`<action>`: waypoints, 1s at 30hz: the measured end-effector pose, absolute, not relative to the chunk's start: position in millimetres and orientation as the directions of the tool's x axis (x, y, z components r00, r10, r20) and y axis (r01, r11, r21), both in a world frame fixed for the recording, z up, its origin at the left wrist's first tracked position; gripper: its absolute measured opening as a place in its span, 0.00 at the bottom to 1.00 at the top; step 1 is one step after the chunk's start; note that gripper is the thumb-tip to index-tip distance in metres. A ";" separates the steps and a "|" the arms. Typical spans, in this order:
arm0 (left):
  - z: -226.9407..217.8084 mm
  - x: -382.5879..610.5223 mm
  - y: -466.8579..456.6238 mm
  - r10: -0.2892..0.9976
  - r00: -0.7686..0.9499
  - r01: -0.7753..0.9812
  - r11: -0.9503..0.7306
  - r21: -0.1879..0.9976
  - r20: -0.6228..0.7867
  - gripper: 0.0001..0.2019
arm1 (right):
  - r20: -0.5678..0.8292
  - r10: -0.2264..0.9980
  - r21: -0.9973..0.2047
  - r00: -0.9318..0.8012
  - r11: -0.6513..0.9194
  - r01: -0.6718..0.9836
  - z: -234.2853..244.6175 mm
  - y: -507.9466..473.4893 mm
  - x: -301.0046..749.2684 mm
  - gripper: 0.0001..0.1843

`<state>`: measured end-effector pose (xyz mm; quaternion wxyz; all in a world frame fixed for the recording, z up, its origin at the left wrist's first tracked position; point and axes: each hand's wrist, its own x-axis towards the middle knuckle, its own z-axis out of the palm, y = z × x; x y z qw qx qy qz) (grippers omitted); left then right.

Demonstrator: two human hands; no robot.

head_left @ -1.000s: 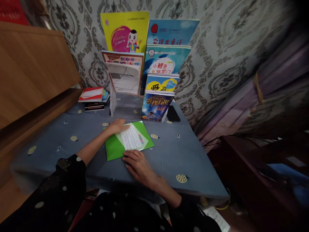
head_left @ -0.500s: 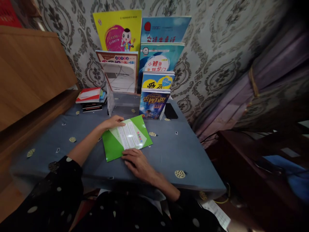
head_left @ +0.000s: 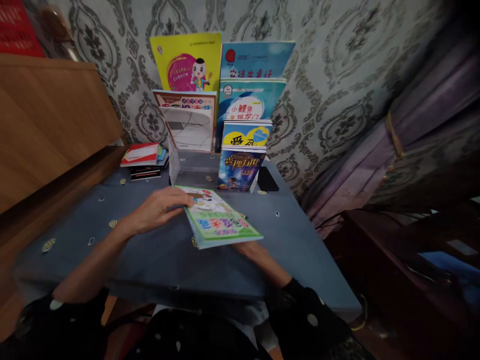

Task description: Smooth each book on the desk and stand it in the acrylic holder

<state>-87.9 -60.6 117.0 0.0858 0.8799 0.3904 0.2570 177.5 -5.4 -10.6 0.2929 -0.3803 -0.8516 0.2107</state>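
Note:
A thin green-edged book with a colourful illustrated cover is held tilted above the cloth-covered table. My left hand pinches it at its left edge, thumb and fingers closed on the cover. Beneath the book's near right corner is my right hand. Only its wrist side shows; the book hides its fingers, so I cannot tell how they lie.
A clear stand at the back carries books in tiers, including a yellow book and a dark blue book. Left of it lies a stack of books; right of it, a black phone-like slab. A wooden cabinet borders the left.
The book has been lifted off the table and turned over, from its green text side to its illustrated cover. My right hand has gone from its near edge to underneath it.

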 end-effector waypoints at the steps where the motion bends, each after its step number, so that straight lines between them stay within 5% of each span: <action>1: 99.1 -94.1 -64.5 0.742 0.563 0.669 -0.668 0.326 0.363 0.11 | 0.318 0.775 -0.564 -0.545 0.617 0.548 -13.9 -0.1 185.2 0.23; 6: 18.3 -106.6 -85.9 0.824 0.526 0.774 -0.567 0.282 0.210 0.13 | 0.185 0.858 -0.331 -0.479 0.513 0.792 -16.3 17.5 213.4 0.22; 13: 8.0 -85.5 -86.6 0.880 0.449 0.849 -0.474 0.233 0.156 0.16 | 0.276 0.813 -0.441 -0.512 0.581 0.684 -19.5 14.4 195.4 0.21; 30: -12.5 -11.0 24.3 0.854 0.517 0.844 -0.520 0.131 0.060 0.24 | 0.361 0.722 -0.310 -0.591 0.690 0.654 -45.9 2.8 172.3 0.25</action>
